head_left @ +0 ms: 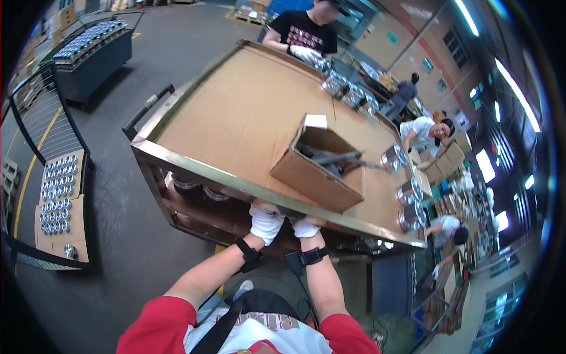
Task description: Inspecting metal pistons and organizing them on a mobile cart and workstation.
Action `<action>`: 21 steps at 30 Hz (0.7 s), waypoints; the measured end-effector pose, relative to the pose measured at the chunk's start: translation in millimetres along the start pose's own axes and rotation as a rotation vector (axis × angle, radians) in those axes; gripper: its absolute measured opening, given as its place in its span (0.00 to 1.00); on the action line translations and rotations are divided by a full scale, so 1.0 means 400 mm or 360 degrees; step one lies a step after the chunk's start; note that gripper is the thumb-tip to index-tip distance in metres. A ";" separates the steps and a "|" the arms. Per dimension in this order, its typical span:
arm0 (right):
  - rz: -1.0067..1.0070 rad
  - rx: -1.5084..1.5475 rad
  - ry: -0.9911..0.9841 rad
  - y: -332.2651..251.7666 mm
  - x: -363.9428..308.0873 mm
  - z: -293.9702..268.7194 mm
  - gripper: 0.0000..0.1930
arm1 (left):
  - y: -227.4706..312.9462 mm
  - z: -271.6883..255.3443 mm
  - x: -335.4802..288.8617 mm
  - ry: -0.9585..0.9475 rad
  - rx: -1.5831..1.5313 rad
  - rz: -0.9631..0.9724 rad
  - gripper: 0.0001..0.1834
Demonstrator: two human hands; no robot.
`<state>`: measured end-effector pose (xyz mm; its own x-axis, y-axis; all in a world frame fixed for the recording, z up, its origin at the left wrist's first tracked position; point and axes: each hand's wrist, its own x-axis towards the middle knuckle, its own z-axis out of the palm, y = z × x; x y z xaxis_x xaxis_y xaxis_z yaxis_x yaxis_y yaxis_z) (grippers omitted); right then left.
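Note:
My left hand (265,222) and my right hand (306,227), both in white gloves, are side by side just under the near metal edge of a long work table (194,168) covered with brown cardboard. Whatever they touch there is hidden by the edge. Just beyond them on the table lies an open cardboard box (315,171) on its side, with dark metal parts (333,158) inside. Black straps circle both my wrists.
Shiny round metal cans (407,192) line the table's right edge. A person in a black shirt (306,32) works at the far end, others at right. A lower shelf (200,206) sits under the table. Racks of small metal parts (59,194) stand at left on the grey floor.

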<state>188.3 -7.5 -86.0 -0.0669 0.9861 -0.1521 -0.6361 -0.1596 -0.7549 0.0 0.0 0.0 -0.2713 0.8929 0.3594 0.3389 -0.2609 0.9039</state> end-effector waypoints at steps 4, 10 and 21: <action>0.0453 -0.0145 -0.0001 -0.169 -0.038 0.314 0.18 | 0.126 -0.092 -0.062 0.0318 0.0083 0.0436 0.17; 0.0372 -0.0278 0.0242 -0.147 -0.282 0.396 0.14 | 0.147 -0.261 -0.218 -0.0233 -0.0244 0.0221 0.22; -0.0110 -0.0482 0.0207 -0.278 -0.493 0.421 0.25 | 0.318 -0.333 -0.227 -0.1024 -0.1169 -0.0634 0.35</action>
<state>142.9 -176.3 135.3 0.0794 0.9841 -0.1591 -0.3773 -0.1181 -0.9185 -52.1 -163.1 113.0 0.3589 0.9333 0.0091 -0.3569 0.1282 0.9253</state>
